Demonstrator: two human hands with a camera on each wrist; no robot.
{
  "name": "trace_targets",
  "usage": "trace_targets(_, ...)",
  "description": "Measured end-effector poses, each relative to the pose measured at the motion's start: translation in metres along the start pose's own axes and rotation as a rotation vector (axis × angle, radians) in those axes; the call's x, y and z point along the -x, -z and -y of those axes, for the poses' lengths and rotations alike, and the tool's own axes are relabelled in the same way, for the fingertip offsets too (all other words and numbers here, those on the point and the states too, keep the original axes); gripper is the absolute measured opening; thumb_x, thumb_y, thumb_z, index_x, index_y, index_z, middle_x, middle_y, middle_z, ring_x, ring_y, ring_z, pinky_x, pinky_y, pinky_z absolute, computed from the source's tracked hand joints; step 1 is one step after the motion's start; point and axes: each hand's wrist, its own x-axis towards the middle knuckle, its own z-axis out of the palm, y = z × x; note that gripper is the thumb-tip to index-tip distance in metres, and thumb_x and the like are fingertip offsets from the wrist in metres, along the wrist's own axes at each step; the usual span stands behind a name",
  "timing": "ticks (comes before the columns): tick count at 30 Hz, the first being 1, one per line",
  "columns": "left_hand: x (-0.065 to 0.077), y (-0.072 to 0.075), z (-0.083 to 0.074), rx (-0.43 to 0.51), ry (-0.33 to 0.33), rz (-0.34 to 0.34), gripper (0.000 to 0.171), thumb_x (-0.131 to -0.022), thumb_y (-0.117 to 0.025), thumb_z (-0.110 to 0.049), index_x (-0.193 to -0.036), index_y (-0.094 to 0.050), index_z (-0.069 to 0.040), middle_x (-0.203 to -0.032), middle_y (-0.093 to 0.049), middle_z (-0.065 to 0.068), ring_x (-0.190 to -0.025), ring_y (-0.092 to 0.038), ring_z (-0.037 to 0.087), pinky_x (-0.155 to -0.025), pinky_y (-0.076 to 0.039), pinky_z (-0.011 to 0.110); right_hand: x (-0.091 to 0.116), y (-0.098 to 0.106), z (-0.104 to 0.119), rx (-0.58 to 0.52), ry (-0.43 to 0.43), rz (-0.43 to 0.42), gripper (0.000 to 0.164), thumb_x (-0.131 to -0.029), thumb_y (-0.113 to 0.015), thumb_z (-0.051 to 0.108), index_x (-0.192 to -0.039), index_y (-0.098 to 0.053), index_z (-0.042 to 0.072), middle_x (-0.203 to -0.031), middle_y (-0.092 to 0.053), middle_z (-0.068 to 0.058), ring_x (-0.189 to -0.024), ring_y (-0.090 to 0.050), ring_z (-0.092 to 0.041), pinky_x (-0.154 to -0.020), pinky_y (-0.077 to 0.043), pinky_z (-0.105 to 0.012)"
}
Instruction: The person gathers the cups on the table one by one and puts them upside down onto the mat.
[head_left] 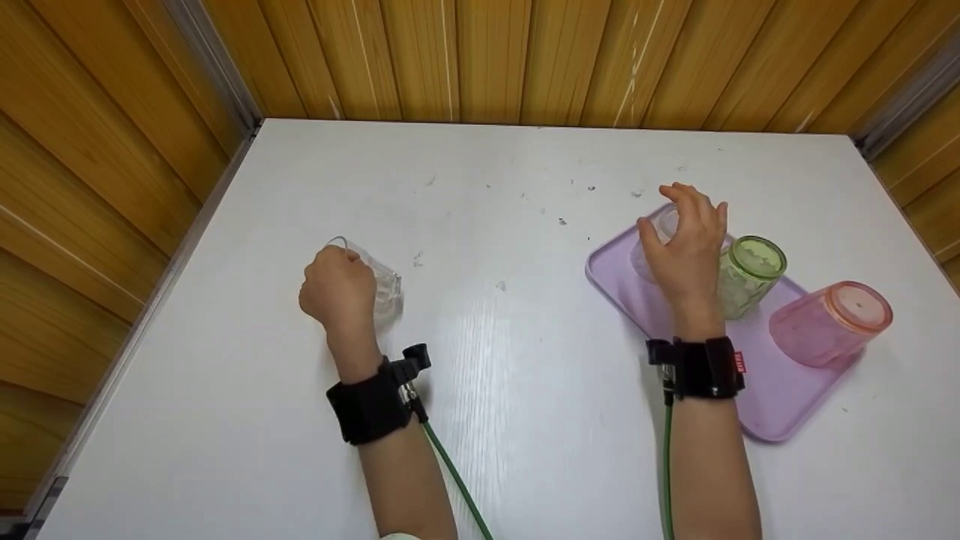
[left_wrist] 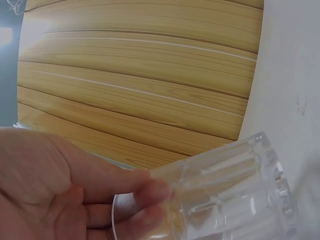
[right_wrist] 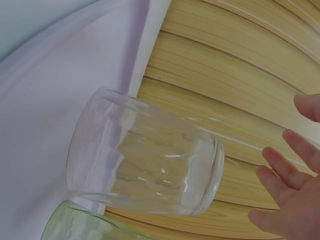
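Note:
On the left of the table, my left hand [head_left: 339, 289] pinches a clear plastic cup [head_left: 384, 281] by its thin rim. Thumb and fingers [left_wrist: 145, 200] overlap the rim in the left wrist view, and the cup's thick ridged base [left_wrist: 275, 180] points away from the palm. My right hand [head_left: 686, 247] is over the purple tray [head_left: 776, 409], its fingers spread and holding nothing. Close by it, a clear glass [right_wrist: 150, 155] stands upside down on the tray, partly hidden by the hand in the head view. A green glass [head_left: 750, 274] stands upside down just right of that hand.
A pink glass [head_left: 825, 326] stands upside down at the tray's right end. The white table [head_left: 510, 337] has small dark scuffs. Wood-look panels [head_left: 487, 60] enclose it at the back and sides. A green cable [head_left: 457, 472] runs from each wrist strap.

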Motion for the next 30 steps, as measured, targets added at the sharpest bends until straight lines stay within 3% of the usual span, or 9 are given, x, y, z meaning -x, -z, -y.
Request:
trace_targets(2,0.001,0.001,-0.001,0.019,-0.003,0.026,0.023,-0.088,-0.044,-0.005,-0.093,-0.066,-0.002,-0.091,-0.066,0.016,-0.078,-0.063,0.032,-0.061,-0.047,0.042,0.0,0.0,0.001,-0.002,0.004,0.005,0.041,-0.08,-0.065,0.012,-0.118,-0.055,-0.001,-0.124,-0.052,-0.019,-0.122,-0.041,-0.031,-0.111,-0.002,-0.04)
trace_targets(5,0.001,0.001,-0.004,0.037,0.003,0.061,0.023,-0.089,-0.044,-0.007,-0.098,-0.065,-0.003,-0.098,-0.066,0.015,-0.085,-0.063,0.034,-0.068,-0.048,0.045,0.0,-0.001,0.002,0.001,0.01,0.01,0.042,-0.08,-0.066,0.012,-0.118,-0.054,-0.001,-0.124,-0.052,-0.019,-0.122,-0.041,-0.031,-0.111,-0.003,-0.043)
trace_targets(15,0.002,0.0,-0.01,0.049,-0.009,0.115,0.023,-0.091,-0.046,-0.01,-0.102,-0.065,-0.005,-0.102,-0.066,0.012,-0.085,-0.063,0.031,-0.069,-0.049,0.044,0.002,-0.002,0.008,-0.004,0.023,0.04,0.045,-0.079,-0.068,0.015,-0.119,-0.053,-0.001,-0.124,-0.052,-0.018,-0.121,-0.042,-0.03,-0.111,-0.003,-0.043)
trace_targets(30,0.004,0.0,-0.015,0.064,-0.037,0.099,0.02,-0.09,-0.046,-0.012,-0.095,-0.064,-0.006,-0.096,-0.066,0.011,-0.081,-0.062,0.029,-0.068,-0.047,0.043,0.002,-0.004,0.014,-0.034,0.067,0.112,0.054,-0.077,-0.071,0.019,-0.123,-0.05,-0.002,-0.122,-0.052,-0.02,-0.121,-0.042,-0.032,-0.11,-0.004,-0.047)
